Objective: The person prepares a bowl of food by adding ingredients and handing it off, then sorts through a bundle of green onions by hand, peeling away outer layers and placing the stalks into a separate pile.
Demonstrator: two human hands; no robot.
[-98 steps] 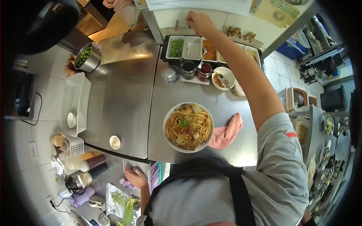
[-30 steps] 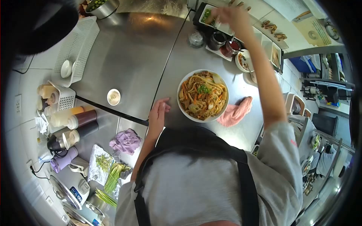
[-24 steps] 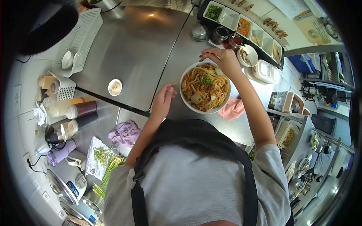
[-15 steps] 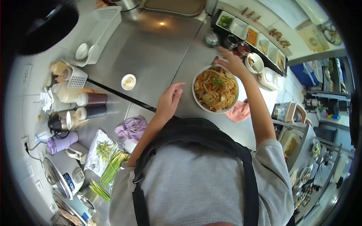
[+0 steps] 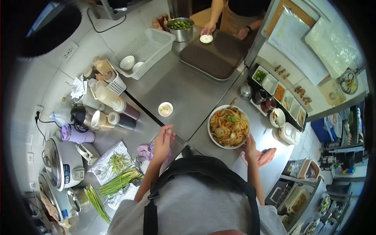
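Meeting the noodle bowl [image 5: 226,147] at its near right edge, the right hand [image 5: 250,146] hides whether its fingers clamp; the empty left hand [image 5: 161,143] has fingers extended. The bowl sits on the shiny steel desk [image 5: 180,88]; a brown tray [image 5: 196,59] lies beyond, tiled wall [image 5: 62,76] left.

Noodle bowl [image 5: 227,147] on counter [image 5: 192,90], cup [image 5: 165,115] left of it, tray [image 5: 213,55] behind, cloth [image 5: 267,156] to its right

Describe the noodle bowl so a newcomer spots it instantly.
At the steel counter, find the camera wearer's right hand. Just left of it sits the white noodle bowl, bigger than the white bowl near the glass jars and topped with chopped green garnish.
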